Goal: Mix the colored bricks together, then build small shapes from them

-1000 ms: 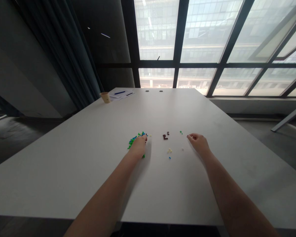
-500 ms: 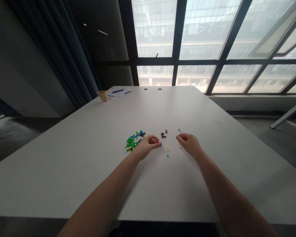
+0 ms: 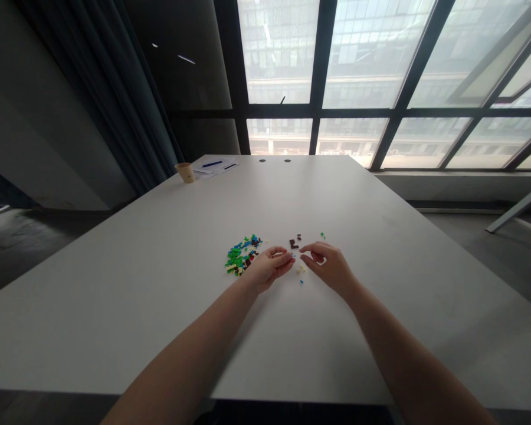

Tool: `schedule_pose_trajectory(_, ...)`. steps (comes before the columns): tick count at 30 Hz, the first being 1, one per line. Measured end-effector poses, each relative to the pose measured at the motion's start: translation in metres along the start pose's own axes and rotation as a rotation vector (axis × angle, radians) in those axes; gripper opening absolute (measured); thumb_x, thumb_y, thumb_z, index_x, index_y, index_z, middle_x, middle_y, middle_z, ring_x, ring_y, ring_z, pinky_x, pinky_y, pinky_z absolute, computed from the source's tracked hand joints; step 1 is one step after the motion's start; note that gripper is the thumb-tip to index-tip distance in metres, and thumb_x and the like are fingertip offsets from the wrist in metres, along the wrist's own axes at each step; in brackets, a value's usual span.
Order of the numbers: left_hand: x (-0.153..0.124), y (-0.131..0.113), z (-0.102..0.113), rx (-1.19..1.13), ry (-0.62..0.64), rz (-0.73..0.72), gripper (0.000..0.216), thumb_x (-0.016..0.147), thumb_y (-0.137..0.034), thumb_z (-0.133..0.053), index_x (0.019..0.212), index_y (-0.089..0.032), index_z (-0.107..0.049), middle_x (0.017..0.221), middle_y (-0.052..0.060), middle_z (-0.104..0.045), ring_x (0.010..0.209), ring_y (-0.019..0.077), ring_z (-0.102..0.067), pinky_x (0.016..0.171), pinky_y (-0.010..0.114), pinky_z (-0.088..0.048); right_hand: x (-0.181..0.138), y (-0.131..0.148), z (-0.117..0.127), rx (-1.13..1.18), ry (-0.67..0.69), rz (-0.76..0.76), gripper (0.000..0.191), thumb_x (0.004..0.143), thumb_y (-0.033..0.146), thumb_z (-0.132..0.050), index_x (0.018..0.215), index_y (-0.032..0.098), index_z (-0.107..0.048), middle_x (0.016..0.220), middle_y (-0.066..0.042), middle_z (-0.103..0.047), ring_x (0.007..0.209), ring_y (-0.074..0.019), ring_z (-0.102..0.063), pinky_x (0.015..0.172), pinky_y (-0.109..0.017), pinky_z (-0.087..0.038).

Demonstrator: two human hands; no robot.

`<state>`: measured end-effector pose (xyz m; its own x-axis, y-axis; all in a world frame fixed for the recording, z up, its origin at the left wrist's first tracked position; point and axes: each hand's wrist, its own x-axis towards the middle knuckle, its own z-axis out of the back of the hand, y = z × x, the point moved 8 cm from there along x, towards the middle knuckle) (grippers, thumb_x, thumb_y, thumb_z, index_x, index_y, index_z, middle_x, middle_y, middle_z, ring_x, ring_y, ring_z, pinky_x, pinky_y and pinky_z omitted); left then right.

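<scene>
Just above the table, my left hand [image 3: 272, 268] pinches a tiny blue-and-white toy brick [image 3: 293, 255] between thumb and fingertips. Close by on its right is my right hand [image 3: 330, 267], its thumb and forefinger slightly apart with nothing visible between them. Dark brown bricks [image 3: 294, 244] lie just beyond the fingertips. Nearer me are a few cream bricks [image 3: 301, 269] and a single blue brick [image 3: 301, 282]. A pile of small bricks [image 3: 236, 258], mostly green, blue, brown and cream, spreads left of my left hand, which partly hides it.
Small green bricks [image 3: 323, 235] lie beyond my right hand. At the far left of the white table [image 3: 159, 283] stands a paper cup [image 3: 185, 172], beside papers [image 3: 206, 171] with a blue pen [image 3: 212, 163] on top. Large windows rise behind the table.
My right hand has moved left to meet my left hand, and its fingertips have parted. A white part now shows with the blue brick in my left hand, which shifted slightly right.
</scene>
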<state>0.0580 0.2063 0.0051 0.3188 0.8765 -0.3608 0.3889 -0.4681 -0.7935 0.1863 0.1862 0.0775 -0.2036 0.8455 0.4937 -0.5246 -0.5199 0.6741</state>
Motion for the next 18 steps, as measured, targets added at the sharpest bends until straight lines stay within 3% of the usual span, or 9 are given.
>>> schedule_pose_trajectory(18, -0.0017, 0.0054, -0.0053, 0.016, 0.082, 0.043, 0.033, 0.053, -0.018, -0.078, 0.072, -0.013, -0.051, 0.068, -0.003, -0.056, 0.064, 0.0038, -0.055, 0.07, 0.017, -0.044, -0.0032, 0.0067, -0.0076, -0.001, 0.045, 0.04, 0.011, 0.077, 0.025, -0.056, 0.08, 0.02, -0.065, 0.061, 0.002, -0.048, 0.056, -0.0096, -0.042, 0.055, -0.021, -0.036)
